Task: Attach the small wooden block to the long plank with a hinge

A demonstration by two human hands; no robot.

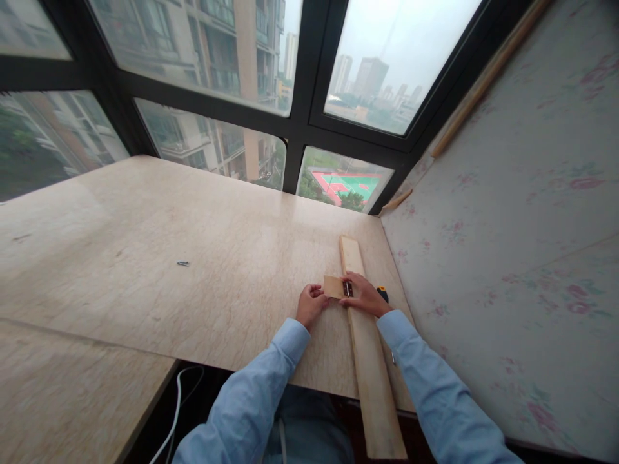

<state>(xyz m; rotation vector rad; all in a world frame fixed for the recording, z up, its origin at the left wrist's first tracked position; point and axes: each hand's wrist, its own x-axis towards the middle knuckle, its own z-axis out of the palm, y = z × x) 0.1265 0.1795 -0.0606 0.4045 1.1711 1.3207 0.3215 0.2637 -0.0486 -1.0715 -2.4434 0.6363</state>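
Observation:
A long wooden plank [372, 374] lies lengthwise on the stone-look sill, its near end jutting past the edge. Across it, my right hand [366, 295] grips a small metal hinge [348, 289] between thumb and fingers. A small thin square of wood [333, 287] sits to the left of the hinge, against it. My left hand [311, 305] is beside the square's lower left corner, fingers curled together in a pinch; whatever they hold is too small to make out.
Small metal screws [182, 263] lie on the sill [232, 277] to the left. A black and yellow tool [382, 294] is partly hidden behind my right hand. Flowered wall [507, 245] bounds the right side, dark-framed windows the back. A white cable [176, 406] hangs below the front edge.

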